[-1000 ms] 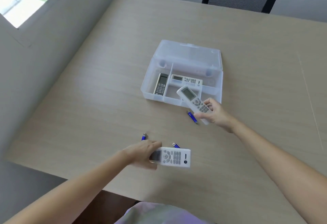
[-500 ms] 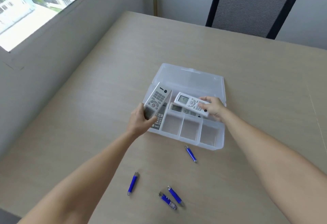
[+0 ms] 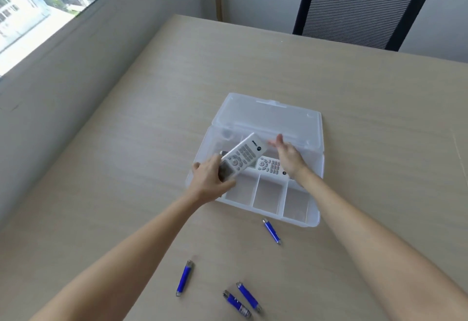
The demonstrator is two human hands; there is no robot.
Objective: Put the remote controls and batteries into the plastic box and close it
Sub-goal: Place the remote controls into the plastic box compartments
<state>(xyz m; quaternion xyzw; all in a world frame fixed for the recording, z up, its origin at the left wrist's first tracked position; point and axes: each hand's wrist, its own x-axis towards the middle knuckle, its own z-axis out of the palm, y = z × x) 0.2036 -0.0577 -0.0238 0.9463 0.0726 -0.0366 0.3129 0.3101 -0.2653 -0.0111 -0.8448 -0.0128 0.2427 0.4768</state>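
The clear plastic box [image 3: 314, 219] lies open on the table, its lid [image 3: 273, 118] folded back. My left hand [image 3: 210, 181] grips a white remote [image 3: 243, 158] by its near end, tilted above the box's left side. A second white remote [image 3: 269, 166] lies inside the long compartment. My right hand [image 3: 288, 156] hovers over that remote with fingers apart, holding nothing. A dark remote under the held one is mostly hidden. Several blue batteries lie on the table in front of the box: one [image 3: 272, 230] close to it, one [image 3: 184, 277] to the left, two [image 3: 243, 300] nearest me.
The wooden table [image 3: 126, 168] reaches a grey wall with a window [image 3: 38, 4] on the left. A black mesh chair [image 3: 359, 6] stands behind the far edge. Three small front compartments of the box [image 3: 268, 196] hold nothing.
My right hand has let go of its white remote, which now lies in the long compartment. My left hand has carried its remote further over the box, turning it to the right.
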